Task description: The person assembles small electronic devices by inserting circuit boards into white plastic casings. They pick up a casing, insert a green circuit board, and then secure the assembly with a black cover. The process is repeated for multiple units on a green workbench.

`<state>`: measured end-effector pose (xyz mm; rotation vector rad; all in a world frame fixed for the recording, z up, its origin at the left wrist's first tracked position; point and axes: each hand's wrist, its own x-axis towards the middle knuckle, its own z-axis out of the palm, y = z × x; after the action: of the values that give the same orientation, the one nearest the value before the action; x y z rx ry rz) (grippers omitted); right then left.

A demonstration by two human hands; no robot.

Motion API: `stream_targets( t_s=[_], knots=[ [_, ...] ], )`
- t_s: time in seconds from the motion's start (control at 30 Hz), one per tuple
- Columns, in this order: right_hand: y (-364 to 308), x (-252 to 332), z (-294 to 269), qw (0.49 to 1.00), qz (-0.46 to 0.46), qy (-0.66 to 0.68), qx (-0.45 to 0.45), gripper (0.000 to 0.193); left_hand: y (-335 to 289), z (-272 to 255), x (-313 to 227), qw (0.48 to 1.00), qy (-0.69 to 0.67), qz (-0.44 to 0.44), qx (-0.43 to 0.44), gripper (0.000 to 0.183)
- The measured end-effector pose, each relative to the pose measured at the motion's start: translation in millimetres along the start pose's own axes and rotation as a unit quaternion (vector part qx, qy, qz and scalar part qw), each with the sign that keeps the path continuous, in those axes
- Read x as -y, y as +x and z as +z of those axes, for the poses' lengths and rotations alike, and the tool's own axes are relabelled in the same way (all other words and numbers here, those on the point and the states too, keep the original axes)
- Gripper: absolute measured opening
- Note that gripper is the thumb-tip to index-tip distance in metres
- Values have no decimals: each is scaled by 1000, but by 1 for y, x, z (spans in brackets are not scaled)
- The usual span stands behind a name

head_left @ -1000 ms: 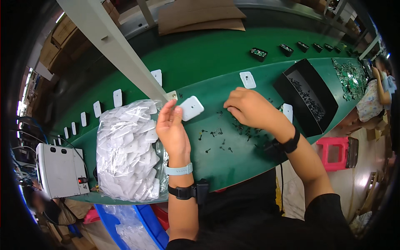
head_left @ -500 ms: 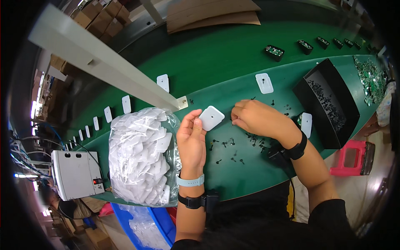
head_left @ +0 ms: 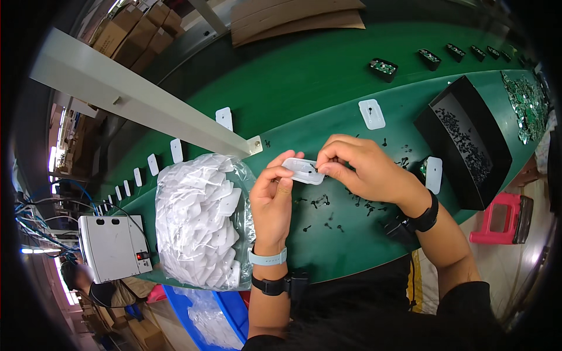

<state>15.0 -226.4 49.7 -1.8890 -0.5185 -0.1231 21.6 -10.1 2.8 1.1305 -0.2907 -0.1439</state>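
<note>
A white plastic cover (head_left: 301, 169) rests in my left hand (head_left: 273, 202), its hollow side turned up and its edge between thumb and fingers. My right hand (head_left: 367, 174) has come up to the cover's right end, thumb and forefinger pinched on a small black part (head_left: 314, 168) over the hollow. The fingertips partly hide that part, so I cannot tell how far it sits in the cover. Loose small black parts (head_left: 321, 202) lie scattered on the green table below my hands. Another white cover (head_left: 372, 114), with a black piece in it, lies beyond my right hand.
A clear bag of white covers (head_left: 196, 222) lies to the left. At the right stand a black box of small black parts (head_left: 489, 158) and a heap of green circuit boards (head_left: 523, 108). Covers and black cases line the green belt (head_left: 293, 76). A metal post (head_left: 152, 93) slants across.
My left hand has turned the white cover so its hollow side shows instead of its flat face. The right hand has moved from the table left to the cover with a small black part.
</note>
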Motion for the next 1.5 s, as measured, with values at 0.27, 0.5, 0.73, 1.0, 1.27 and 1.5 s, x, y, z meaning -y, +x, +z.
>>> stream_targets(
  t_s=[0.27,0.5,0.73,1.0,1.27,1.5],
  knots=[
    [-2,-8,13,993,-94,-75,2,13,-1,8,-5,990,-135,-22,36,24],
    [-3,-5,11,977,-146,-152,-10,13,-3,7,-7,993,-119,1,14,43],
    [-7,-5,9,953,-166,-254,11,18,-3,4,1,996,-59,43,56,38],
    [-5,-3,13,994,15,68,-80,29,-7,11,-6,992,-113,27,51,41],
    [-7,-8,21,996,-1,55,-74,25,-8,30,-14,998,-34,-6,-46,52],
    [-8,-4,17,999,-22,11,-29,20,-10,21,-9,988,137,-4,-64,26]
  ],
)
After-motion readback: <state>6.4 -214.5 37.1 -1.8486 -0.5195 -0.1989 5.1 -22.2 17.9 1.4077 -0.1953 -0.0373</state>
